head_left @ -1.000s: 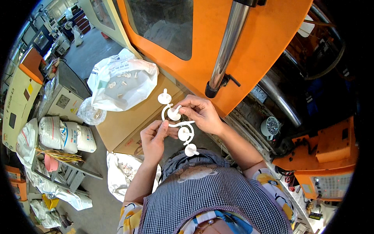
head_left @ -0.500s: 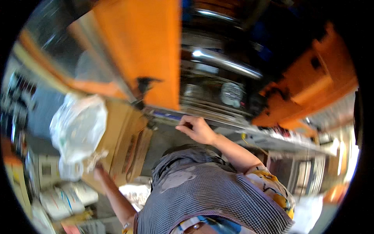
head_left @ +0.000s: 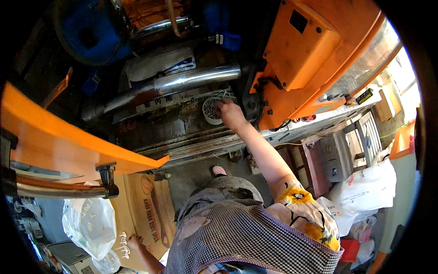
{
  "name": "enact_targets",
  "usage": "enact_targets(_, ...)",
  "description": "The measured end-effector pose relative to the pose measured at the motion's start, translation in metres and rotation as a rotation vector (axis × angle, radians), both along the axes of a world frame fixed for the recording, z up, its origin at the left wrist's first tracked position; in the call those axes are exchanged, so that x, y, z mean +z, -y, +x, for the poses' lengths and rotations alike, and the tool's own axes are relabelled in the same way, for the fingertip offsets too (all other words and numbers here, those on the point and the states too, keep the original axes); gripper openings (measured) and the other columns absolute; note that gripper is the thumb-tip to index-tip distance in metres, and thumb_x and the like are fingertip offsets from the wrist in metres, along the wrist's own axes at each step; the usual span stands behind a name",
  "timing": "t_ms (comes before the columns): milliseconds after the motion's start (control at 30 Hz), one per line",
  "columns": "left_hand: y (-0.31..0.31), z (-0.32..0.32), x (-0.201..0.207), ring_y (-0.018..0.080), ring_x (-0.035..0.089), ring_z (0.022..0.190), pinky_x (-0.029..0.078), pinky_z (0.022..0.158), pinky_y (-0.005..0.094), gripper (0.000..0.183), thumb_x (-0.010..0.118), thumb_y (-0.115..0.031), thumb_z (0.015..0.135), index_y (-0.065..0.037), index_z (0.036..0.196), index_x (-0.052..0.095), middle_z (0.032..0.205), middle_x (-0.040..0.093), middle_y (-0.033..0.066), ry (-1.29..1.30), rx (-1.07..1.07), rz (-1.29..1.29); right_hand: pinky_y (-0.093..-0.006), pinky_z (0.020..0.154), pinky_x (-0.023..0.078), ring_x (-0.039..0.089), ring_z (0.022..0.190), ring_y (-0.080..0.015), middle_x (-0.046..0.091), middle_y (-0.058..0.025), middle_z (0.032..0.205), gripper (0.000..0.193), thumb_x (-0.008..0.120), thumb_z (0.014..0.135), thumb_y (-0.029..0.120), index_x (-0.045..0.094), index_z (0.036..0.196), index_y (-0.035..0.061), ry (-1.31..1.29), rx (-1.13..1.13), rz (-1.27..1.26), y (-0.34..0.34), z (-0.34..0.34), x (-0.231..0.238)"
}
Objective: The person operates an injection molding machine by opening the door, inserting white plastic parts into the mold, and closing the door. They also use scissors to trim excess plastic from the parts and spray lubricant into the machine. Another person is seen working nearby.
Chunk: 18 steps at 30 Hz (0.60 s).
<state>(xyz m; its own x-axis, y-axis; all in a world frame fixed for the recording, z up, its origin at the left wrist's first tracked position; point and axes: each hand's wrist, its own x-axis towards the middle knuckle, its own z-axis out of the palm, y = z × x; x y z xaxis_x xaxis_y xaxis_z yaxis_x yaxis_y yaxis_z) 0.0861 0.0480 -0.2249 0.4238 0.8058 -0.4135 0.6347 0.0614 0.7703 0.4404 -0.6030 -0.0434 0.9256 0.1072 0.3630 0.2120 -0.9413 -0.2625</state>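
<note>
My right hand (head_left: 231,114) reaches forward into the orange machine and rests at the rim of a small white cup (head_left: 211,111) filled with small dark pieces. Its fingers dip toward the cup's contents; whether they pinch anything is hidden. The cup stands on a dark greasy ledge below a shiny steel bar (head_left: 182,82). My left hand (head_left: 135,242) hangs low at the bottom left against a brown cardboard box (head_left: 143,205), next to a white plastic part (head_left: 122,238) lying on the box. I wear a checked apron over a flowered sleeve.
An orange sliding door with a steel handle (head_left: 59,155) crosses the left side. A clear plastic bag (head_left: 89,223) of white parts lies beside the box. An orange control housing (head_left: 315,50) stands at the right, with white sacks (head_left: 365,189) and grey machine blocks (head_left: 337,155) below it.
One second ago both hands held a white plastic part over the box. My view has swung right; my right hand has gone into the machine to the cup, my left dropped to the box.
</note>
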Motion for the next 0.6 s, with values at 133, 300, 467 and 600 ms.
enact_targets(133,0.186,0.099,0.13,0.0157,0.057,0.051,0.046,0.047,0.0276,0.025,0.059,-0.02,0.086,0.004,0.079,0.061,0.063,0.06,0.0081,-0.124,-0.674,-0.177,-0.0435,0.081,0.049,0.055,0.1,-0.0345,0.053,-0.0167,0.113,0.029,0.055,0.076,0.005,0.057,0.105,0.0071,-0.176,0.104,-0.044,-0.001,0.009,0.01)
enact_targets(300,0.318,0.183,0.197,0.0139,0.06,0.057,0.047,0.054,0.0281,0.029,0.058,-0.023,0.088,0.005,0.084,0.063,0.065,0.062,0.0096,-0.036,-1.461,-0.003,-0.0413,0.079,0.05,0.057,0.097,-0.0344,0.053,-0.0191,0.111,0.025,0.05,0.078,0.003,0.058,0.101,0.0049,-0.169,0.182,-0.038,0.003,0.02,0.0)
enact_targets(467,0.407,0.256,0.243,0.0133,0.06,0.064,0.048,0.059,0.0267,0.028,0.053,-0.024,0.092,0.003,0.096,0.06,0.072,0.063,0.0081,0.096,-1.463,-0.193,-0.0415,0.078,0.049,0.057,0.092,-0.0354,0.055,-0.0172,0.103,0.017,0.054,0.079,0.006,0.06,0.095,0.002,-0.156,0.232,0.048,0.013,0.026,-0.006)
enact_targets(600,0.44,0.311,0.24,0.0179,0.061,0.075,0.051,0.069,0.0315,0.034,0.047,-0.027,0.095,0.005,0.107,0.054,0.081,0.061,0.0088,0.225,-1.209,-0.505,-0.0417,0.073,0.048,0.057,0.086,-0.0363,0.057,-0.0166,0.096,0.015,0.058,0.079,0.007,0.06,0.093,-0.0001,-0.136,0.263,0.272,0.011,0.02,0.016)
